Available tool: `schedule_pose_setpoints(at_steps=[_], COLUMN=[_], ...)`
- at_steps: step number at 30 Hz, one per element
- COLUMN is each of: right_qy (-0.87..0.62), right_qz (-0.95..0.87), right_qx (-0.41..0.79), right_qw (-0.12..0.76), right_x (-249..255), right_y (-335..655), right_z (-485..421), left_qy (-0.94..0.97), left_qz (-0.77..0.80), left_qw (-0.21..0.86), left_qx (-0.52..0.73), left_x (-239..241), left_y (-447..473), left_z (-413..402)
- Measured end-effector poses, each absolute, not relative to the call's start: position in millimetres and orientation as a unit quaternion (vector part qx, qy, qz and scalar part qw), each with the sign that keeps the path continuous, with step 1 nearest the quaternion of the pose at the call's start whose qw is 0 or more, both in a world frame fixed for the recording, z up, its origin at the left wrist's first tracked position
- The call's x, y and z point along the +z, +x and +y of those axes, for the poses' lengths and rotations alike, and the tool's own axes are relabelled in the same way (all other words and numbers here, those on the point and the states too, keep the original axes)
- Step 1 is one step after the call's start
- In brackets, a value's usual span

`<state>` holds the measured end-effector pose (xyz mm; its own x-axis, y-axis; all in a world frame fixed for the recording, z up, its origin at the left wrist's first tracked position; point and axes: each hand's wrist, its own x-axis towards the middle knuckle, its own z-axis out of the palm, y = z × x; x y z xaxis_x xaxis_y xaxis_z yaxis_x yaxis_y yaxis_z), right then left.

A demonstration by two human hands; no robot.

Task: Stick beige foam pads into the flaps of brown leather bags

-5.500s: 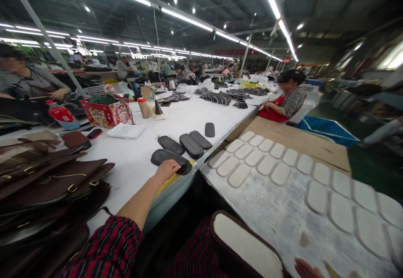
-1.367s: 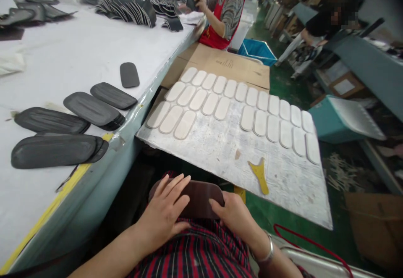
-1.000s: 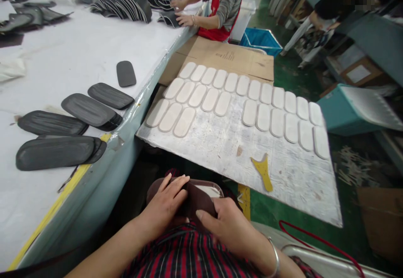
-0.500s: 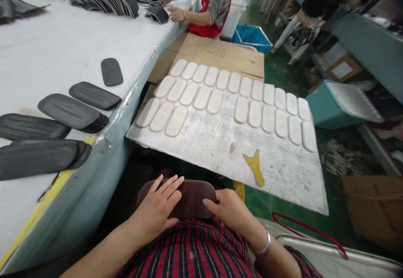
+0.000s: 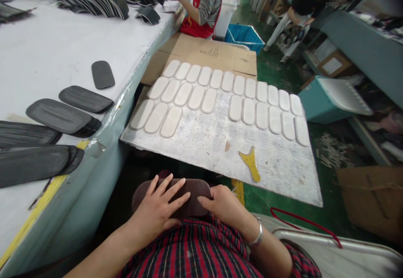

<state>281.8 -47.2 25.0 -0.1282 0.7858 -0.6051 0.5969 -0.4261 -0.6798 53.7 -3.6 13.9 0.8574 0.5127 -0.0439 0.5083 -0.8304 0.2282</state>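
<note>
A dark brown oblong panel with rounded ends [image 5: 197, 185] lies across my lap, over the striped red and black cloth. My left hand [image 5: 160, 202] rests flat on its face with the fingers spread. At the panel's right end my right hand [image 5: 222, 202] grips the edge, thumb on top and the other fingers out of sight below. Beyond the panel, a pale board [image 5: 204, 143] carries rows of white oblong pieces with rounded ends [image 5: 171, 121]. A yellow Y-shaped piece [image 5: 251, 164] lies on the board's near part.
On the left, a white-topped table [image 5: 63, 51] bears stacks of dark oblong pieces [image 5: 59, 114] and curved dark pieces [image 5: 94, 1]. A co-worker in a red apron [image 5: 197, 13] handles a dark piece there. A cardboard sheet [image 5: 208, 53], blue crate [image 5: 244, 36] and metal-railed chair [image 5: 302, 236] are around.
My left hand's fingers have spread wider on the panel. My right hand keeps its grip. The co-worker's hands have risen with a dark piece, and the view has shifted slightly.
</note>
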Motion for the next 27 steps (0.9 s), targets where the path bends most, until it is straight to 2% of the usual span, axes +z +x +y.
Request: schedule_pose_setpoints(at_steps=[5, 7, 11, 15, 18, 22, 25, 27], right_qy=[-0.695, -0.697, -0.655, -0.661, -0.681, -0.69, -0.657, -0.612], right_qz=[-0.602, -0.572, -0.459, -0.444, -0.469, -0.503, -0.471, -0.419], right_qx=[0.385, 0.42, 0.575, 0.567, 0.527, 0.492, 0.56, 0.635], right_qw=[0.085, 0.103, 0.172, 0.211, 0.195, 0.172, 0.18, 0.215], right_x=[30, 29, 18, 11, 14, 17, 8, -2], right_y=[285, 290, 296, 295, 292, 295, 302, 307], right_z=[-50, -55, -69, -75, -73, -68, -71, -76], left_qy=[0.958, 0.955, 0.952, 0.952, 0.949, 0.951, 0.95, 0.951], left_qz=[0.271, 0.281, 0.289, 0.276, 0.254, 0.223, 0.223, 0.227], left_qw=[0.092, 0.096, 0.101, 0.114, 0.137, 0.155, 0.148, 0.135], left_qx=[0.0, 0.001, 0.012, 0.068, 0.128, 0.151, 0.161, 0.161], left_x=[8, 7, 10, 16, 17, 12, 9, 9], left_y=[55, 55, 61, 78, 90, 94, 92, 91], left_z=[-6, -6, -8, -16, -26, -37, -42, -44])
